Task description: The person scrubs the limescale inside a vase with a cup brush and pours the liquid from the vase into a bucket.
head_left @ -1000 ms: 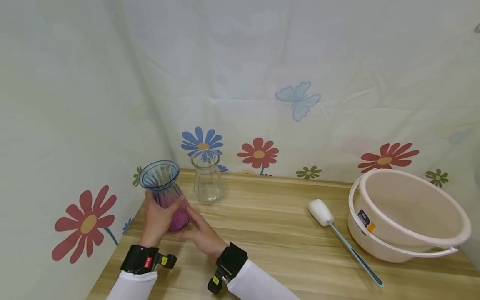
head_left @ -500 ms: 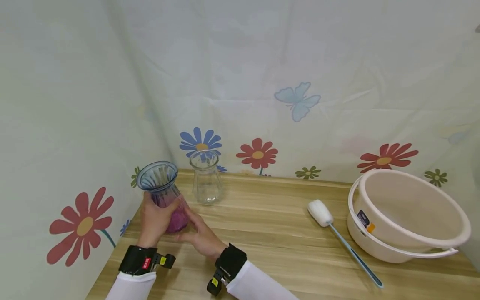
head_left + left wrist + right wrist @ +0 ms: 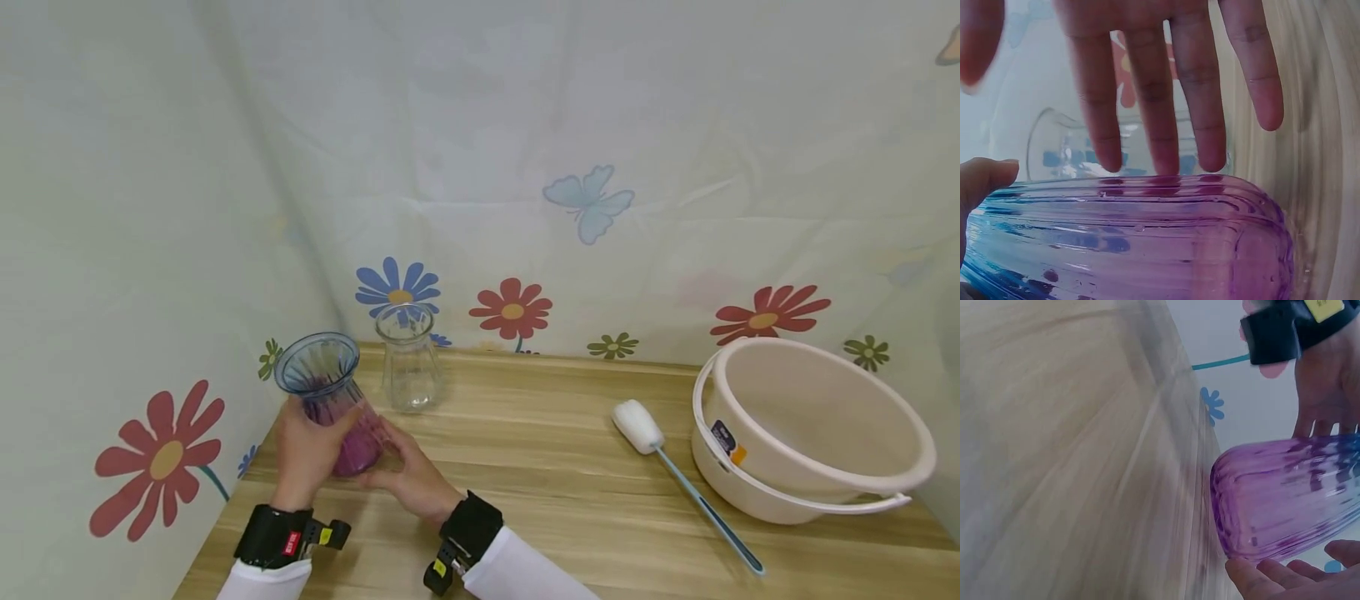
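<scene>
With left hand [image 3: 303,457] curled round it, holds blue-purple vase [image 3: 330,406] near 8 o'clock in head view, tipped toward 11; touches it with right hand [image 3: 418,482], straight-fingered. On table [image 3: 540,500]: clear vase [image 3: 411,367] near, toward 2; white-headed brush [image 3: 638,427] and bucket [image 3: 772,456] well apart, toward 3.

The head view looks forward and down from above the left hand [image 3: 303,450] and right hand [image 3: 420,485], far enough back to include the desk [image 3: 540,450] beside them. Both wrist views sit close, turned sideways, the right facing the left hand; all three share the vase [image 3: 1285,497] between the hands.
</scene>
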{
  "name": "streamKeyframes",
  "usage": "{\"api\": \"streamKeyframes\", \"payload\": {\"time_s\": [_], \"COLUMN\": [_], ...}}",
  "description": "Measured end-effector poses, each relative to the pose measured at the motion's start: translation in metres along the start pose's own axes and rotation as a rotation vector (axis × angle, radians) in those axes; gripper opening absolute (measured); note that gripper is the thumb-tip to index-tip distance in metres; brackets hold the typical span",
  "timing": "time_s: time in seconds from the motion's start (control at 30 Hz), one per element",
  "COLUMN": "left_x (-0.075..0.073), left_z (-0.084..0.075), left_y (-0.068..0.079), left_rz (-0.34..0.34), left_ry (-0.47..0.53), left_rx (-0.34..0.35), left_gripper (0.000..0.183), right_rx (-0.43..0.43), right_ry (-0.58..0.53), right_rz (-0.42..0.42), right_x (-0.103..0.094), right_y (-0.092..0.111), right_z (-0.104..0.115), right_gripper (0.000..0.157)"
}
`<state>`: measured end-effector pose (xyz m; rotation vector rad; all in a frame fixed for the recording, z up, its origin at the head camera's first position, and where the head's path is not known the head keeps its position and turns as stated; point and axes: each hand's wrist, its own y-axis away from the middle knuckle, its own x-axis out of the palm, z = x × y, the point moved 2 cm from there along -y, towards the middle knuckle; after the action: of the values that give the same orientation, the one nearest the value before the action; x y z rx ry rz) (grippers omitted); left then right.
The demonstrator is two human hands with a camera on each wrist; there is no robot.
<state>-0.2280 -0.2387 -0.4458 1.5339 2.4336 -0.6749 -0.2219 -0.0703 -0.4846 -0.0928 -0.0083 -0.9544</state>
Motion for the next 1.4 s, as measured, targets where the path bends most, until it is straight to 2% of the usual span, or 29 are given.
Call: {"api": "streamKeyframes", "payload": {"time_s": [0.3,0.57,0.83,0.93,1.13,1.4], "left_x": [0.001,0.008,0.019,0.024,0.035,0.056], "left_z": [-0.029,-0.053,-0.066,-0.07,-0.077,-0.085], "left_y": [0.02,0.036,0.047,0.05,0.054,0.054], "left_rz": [0.083,0.139,0.181,0.191,0.235,0.296], "left_ry": [-0.034,-0.055,-0.019,-0.017,0.017,0.055], "left_rx": [0.009,0.05,0.125,0.152,0.17,0.194], "left_gripper": [0.089,0.08,0.076,0.073,0.071,0.073], "right_rx": [0.03,0.025,0.017,0.004,-0.025,-0.025], "right_ry": [0.066,0.064,0.079,0.033,-0.049,-0.019], "right_rz": [-0.076,-0.122,-0.151,-0.137,-0.117,-0.173], "right_x": [-0.015,-0.028,-0.038,-0.042,-0.05,-0.064], "right_y": [0.013,0.023,0.032,0.035,0.045,0.059], "right_z": [0.0,0.002,0.005,0.007,0.012,0.018], "right_gripper": [0.089,0.096,0.095,0.097,0.1,0.095]}}
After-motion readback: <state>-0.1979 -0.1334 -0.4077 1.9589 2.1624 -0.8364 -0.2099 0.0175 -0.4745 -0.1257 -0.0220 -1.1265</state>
